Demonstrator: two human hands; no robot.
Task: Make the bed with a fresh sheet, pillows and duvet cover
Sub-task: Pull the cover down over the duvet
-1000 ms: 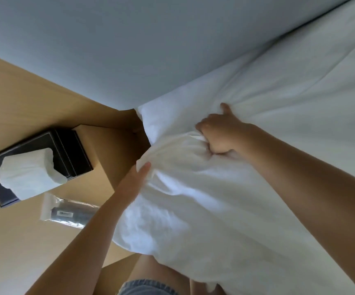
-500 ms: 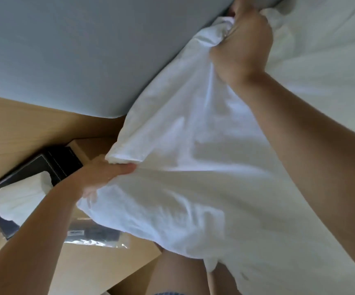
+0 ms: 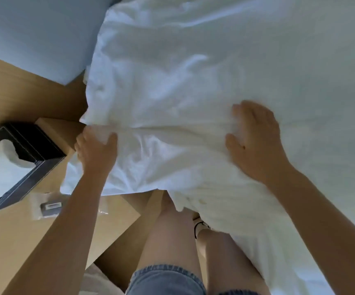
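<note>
A white pillow in a fresh case lies at the head corner of the bed, against the pale blue headboard. My left hand grips the pillow's near left edge, fingers curled into the cloth. My right hand lies flat on the pillow's near right part, fingers spread and pressing down. White bedding covers the bed to the right and hangs over its near edge.
A wooden bedside table stands to the left, carrying a black tissue box and a small item in a clear plastic bag. My bare legs and denim shorts stand between the table and the bed.
My right hand has come down from the headboard and now lies flat on the pillow. The pillow has dropped onto the bed corner. My left hand still grips its left edge.
</note>
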